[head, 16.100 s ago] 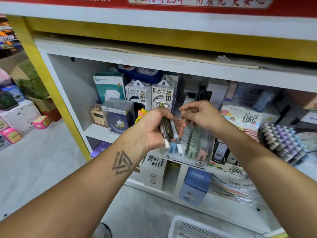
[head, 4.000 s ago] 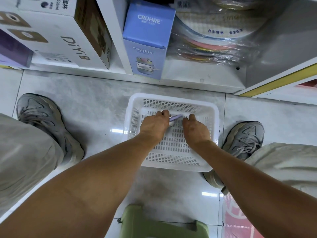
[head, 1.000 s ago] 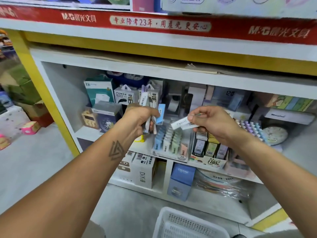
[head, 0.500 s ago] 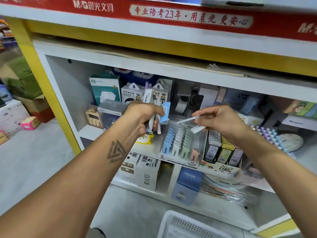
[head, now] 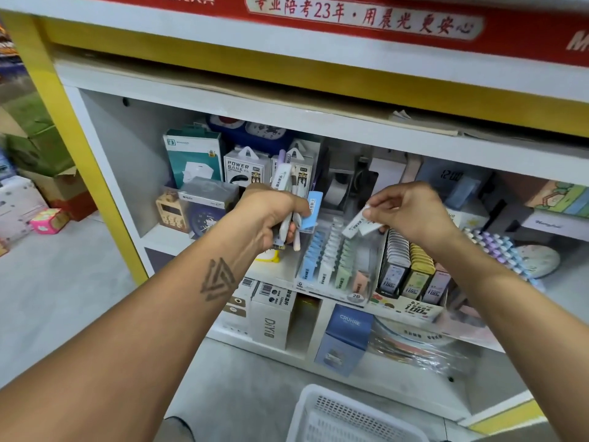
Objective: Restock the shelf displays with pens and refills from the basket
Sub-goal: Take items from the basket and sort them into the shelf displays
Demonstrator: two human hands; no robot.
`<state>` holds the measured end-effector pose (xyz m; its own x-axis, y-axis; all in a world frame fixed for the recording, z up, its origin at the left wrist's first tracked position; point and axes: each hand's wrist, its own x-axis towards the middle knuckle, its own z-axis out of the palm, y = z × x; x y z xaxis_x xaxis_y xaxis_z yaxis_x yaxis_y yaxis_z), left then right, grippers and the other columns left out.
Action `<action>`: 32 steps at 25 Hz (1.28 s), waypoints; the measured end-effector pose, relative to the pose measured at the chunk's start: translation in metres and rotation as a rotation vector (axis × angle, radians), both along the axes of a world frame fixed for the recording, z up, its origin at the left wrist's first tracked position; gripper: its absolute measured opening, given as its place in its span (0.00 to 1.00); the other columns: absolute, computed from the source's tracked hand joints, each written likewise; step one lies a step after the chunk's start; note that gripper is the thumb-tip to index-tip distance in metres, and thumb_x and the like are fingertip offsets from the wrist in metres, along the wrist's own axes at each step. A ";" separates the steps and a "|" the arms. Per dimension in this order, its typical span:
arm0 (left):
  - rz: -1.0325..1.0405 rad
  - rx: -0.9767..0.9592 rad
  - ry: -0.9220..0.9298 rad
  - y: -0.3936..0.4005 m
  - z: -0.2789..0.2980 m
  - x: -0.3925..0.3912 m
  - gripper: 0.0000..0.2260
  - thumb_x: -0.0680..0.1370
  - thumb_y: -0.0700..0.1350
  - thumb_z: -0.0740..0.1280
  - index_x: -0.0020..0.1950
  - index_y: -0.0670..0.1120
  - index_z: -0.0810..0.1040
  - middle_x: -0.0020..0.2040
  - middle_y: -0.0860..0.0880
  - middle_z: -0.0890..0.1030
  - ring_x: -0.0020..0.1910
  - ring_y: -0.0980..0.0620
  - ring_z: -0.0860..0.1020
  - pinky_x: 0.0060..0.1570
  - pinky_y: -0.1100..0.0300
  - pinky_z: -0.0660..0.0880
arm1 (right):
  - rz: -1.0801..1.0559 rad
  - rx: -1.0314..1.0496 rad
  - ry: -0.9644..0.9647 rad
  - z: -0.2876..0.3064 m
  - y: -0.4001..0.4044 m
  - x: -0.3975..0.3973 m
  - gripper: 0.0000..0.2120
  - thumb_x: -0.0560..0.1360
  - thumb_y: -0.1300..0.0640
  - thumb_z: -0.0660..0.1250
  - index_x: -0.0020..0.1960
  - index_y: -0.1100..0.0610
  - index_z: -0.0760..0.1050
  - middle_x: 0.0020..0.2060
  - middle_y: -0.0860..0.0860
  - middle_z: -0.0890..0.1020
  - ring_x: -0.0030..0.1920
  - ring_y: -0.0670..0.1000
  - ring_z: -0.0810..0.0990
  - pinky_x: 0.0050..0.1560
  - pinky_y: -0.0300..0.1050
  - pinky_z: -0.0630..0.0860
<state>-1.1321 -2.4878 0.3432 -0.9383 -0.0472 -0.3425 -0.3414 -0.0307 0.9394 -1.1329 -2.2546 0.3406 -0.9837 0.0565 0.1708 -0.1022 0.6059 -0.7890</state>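
Observation:
My left hand (head: 267, 215) grips a bunch of pens and refill cases (head: 288, 193), among them a white case and a light blue case (head: 312, 210), held upright in front of the shelf. My right hand (head: 411, 212) pinches two small white refill cases (head: 361, 223) just above the clear display rack (head: 338, 266). That rack holds rows of blue, white, green and pink refill cases. The white basket (head: 322, 413) stands on the floor at the bottom edge of the view.
Beside the rack stand dark, yellow and purple lead boxes (head: 414, 275) and a block of pastel pens (head: 500, 247). Power bank boxes (head: 243, 169) and clocks fill the shelf's left side. A blue box (head: 345, 339) and a white DIY box (head: 271, 320) sit below.
My right hand has lowered the white cases toward the clear rack. The view has shifted closer to the shelf. My left hand keeps its bunch in place.

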 end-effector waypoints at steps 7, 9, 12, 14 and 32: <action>-0.007 -0.044 0.045 0.012 0.002 0.014 0.09 0.67 0.30 0.73 0.41 0.36 0.75 0.27 0.40 0.77 0.25 0.46 0.74 0.21 0.62 0.71 | 0.033 0.451 0.061 0.014 0.015 0.026 0.06 0.70 0.54 0.79 0.38 0.46 0.83 0.34 0.40 0.83 0.37 0.38 0.81 0.40 0.29 0.75; -0.019 -0.041 0.044 0.017 0.003 0.018 0.09 0.67 0.29 0.73 0.40 0.37 0.74 0.33 0.36 0.78 0.33 0.41 0.77 0.20 0.61 0.71 | 0.058 0.671 0.060 0.010 0.016 0.033 0.02 0.73 0.53 0.76 0.45 0.49 0.84 0.42 0.44 0.85 0.44 0.46 0.82 0.49 0.42 0.79; -0.037 -0.075 0.038 0.026 0.001 0.024 0.09 0.68 0.30 0.73 0.40 0.37 0.73 0.29 0.39 0.77 0.26 0.46 0.75 0.19 0.63 0.70 | 0.119 0.802 0.080 -0.004 0.008 0.037 0.03 0.74 0.53 0.75 0.47 0.51 0.84 0.44 0.47 0.84 0.46 0.52 0.81 0.46 0.44 0.75; -0.041 -0.096 0.036 0.031 0.001 0.025 0.09 0.68 0.30 0.73 0.40 0.37 0.74 0.25 0.42 0.75 0.21 0.49 0.70 0.20 0.63 0.70 | 0.147 0.830 0.095 -0.012 0.001 0.036 0.02 0.74 0.55 0.75 0.46 0.51 0.83 0.42 0.47 0.83 0.44 0.52 0.81 0.42 0.43 0.72; -0.094 -0.153 0.045 0.032 0.002 0.026 0.09 0.69 0.30 0.73 0.41 0.36 0.74 0.27 0.41 0.75 0.20 0.50 0.69 0.24 0.61 0.72 | 0.291 0.916 -0.004 -0.019 -0.010 0.038 0.03 0.77 0.60 0.70 0.46 0.54 0.81 0.42 0.50 0.82 0.41 0.53 0.81 0.39 0.42 0.76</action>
<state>-1.1062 -2.4556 0.3449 -0.9553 -0.0071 -0.2956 -0.2935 0.1441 0.9451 -1.0948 -2.2646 0.3213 -0.9387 -0.3439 0.0234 -0.3444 0.9386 -0.0223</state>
